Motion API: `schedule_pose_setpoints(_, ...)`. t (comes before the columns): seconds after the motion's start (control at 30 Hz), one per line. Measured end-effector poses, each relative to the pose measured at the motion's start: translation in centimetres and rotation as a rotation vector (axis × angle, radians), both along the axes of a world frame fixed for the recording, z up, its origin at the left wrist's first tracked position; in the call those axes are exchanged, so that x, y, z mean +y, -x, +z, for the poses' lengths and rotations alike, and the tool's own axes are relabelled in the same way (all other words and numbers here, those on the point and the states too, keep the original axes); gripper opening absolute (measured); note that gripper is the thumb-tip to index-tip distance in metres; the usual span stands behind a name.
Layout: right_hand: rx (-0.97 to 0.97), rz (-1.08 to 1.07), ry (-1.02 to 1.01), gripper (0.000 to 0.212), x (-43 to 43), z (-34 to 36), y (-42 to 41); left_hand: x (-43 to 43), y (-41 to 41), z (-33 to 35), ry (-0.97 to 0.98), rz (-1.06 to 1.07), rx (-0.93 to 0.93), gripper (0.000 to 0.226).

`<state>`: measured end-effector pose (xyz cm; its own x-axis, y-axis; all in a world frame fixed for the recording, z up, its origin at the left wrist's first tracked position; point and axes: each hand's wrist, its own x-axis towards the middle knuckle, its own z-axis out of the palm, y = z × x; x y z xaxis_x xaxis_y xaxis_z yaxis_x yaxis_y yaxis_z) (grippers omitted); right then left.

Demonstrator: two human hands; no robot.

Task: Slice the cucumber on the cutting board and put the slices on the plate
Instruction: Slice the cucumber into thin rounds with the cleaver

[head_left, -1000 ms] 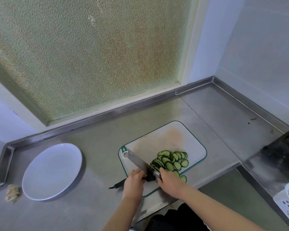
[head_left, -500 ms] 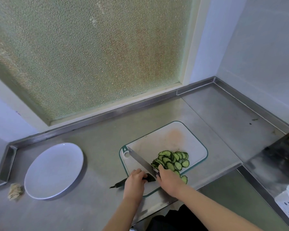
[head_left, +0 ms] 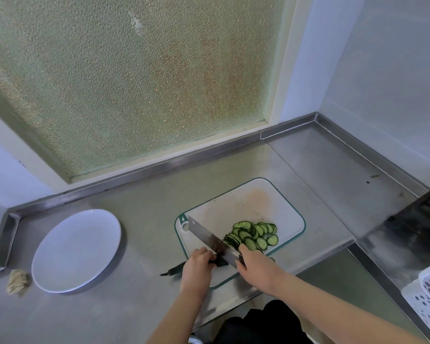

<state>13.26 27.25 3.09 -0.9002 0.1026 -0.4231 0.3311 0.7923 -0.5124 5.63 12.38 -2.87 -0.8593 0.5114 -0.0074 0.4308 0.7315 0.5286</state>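
**Item: cucumber (head_left: 173, 271), part-sliced.**

- Location: The uncut stub is held at the near left corner of the cutting board (head_left: 233, 202), and its dark tail juts out over the steel counter (head_left: 139, 214). The slices (head_left: 255, 234) are fanned in overlapping rows on the board's right half, just beyond the blade. None are seen on the plate (head_left: 75, 249), which sits well apart to the left.
- Hands: The left hand (head_left: 197, 268) is curled over the stub and pins it down. The right hand (head_left: 257, 268) is wrapped round the handle end of the knife (head_left: 206, 234); the handle itself is hidden.
- Handling, stub: It is judged firm, light and round, so liable to roll. The cut face is wet and likely slick. It is best gripped from above, with the fingertips tucked back from the blade.
- Handling, slices: They are judged thin, limp, moist and inclined to cling together. They are best gathered in a stack, or scooped on the broad blade, not pinched singly.
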Motion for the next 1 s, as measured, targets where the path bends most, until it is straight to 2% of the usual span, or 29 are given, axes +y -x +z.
schedule_pose_setpoints(0.63, -0.048, 0.032, -0.062, 0.01, -0.6, 0.2, 0.2, 0.0, 0.1, -0.1, 0.007, -0.034, 0.03, 0.011)
schedule_pose_setpoints(0.8, -0.091, 0.03, -0.065, 0.007, -1.7, -1.0, 1.0, -0.4, 0.0, -0.8, 0.041, -0.097, 0.038, 0.033)
schedule_pose_setpoints(1.0, -0.082, 0.003, -0.034, 0.008, -1.7, -2.0, 1.0, -0.4, 0.2, -1.1, 0.044, -0.1, 0.046, 0.035)
